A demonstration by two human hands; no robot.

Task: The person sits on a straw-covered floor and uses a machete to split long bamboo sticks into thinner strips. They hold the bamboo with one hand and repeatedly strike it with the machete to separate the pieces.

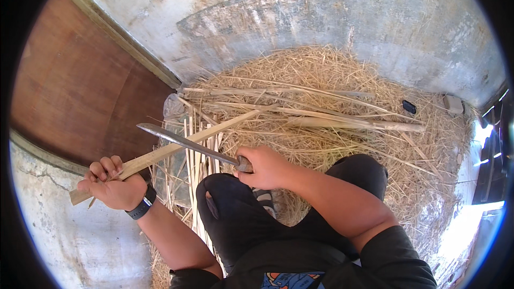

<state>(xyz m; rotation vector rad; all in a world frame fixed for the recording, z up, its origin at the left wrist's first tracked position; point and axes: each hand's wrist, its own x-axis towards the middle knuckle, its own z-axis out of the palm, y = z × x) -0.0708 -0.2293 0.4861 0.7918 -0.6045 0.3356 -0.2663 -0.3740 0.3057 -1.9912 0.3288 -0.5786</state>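
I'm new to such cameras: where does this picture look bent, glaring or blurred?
Head view: black rims the round image; the door bows along its lower edge; glare whitens the lower right beside the straw; the knife shows no obvious blur.

no readable lettering, no legible labels, numbers or signs
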